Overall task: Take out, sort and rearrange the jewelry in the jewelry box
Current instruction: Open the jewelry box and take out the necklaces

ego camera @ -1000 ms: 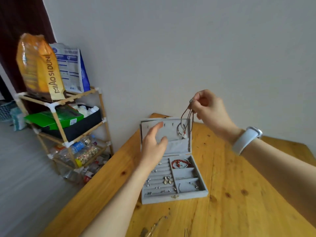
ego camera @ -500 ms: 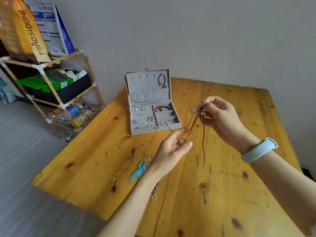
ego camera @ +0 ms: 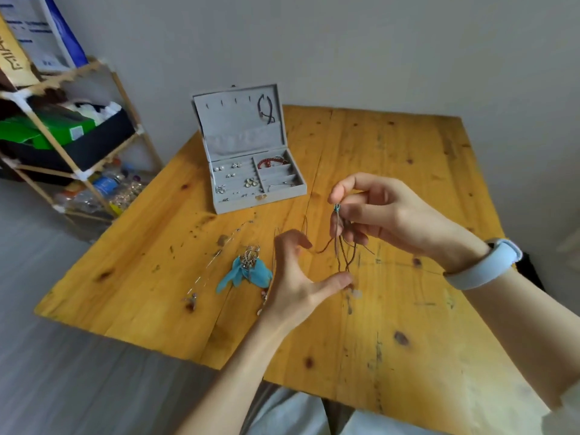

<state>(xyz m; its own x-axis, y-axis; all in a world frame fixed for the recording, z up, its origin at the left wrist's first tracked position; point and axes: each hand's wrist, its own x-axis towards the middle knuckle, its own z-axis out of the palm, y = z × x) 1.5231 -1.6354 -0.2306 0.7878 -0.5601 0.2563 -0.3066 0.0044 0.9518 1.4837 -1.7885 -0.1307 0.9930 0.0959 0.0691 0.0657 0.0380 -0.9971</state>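
Head view: at 10 o'clock beside the wooden counter (ego camera: 392,324), a wooden rack (ego camera: 94,171) stacked with bags, a green box and bottles. At 12 o'clock on the counter, one grey jewelry box (ego camera: 248,152), lid upright; one dark cord (ego camera: 265,109) hung inside the lid, one red bracelet (ego camera: 271,161) in the top right compartment, small earrings scattered over the left rows, count unclear. At 9 o'clock of the hands, loose on the counter, one blue feather piece (ego camera: 248,273) and one thin silver chain (ego camera: 213,259). Centre frame, right hand (ego camera: 386,211), pale wristband (ego camera: 483,265) on its wrist, pinching a brown cord necklace (ego camera: 340,249) by its teal knot, strands dangling above the counter. Left hand (ego camera: 295,277) just below at 7 o'clock, fingers loosely spread, thumb by the lowest strands; contact too blurred to tell.
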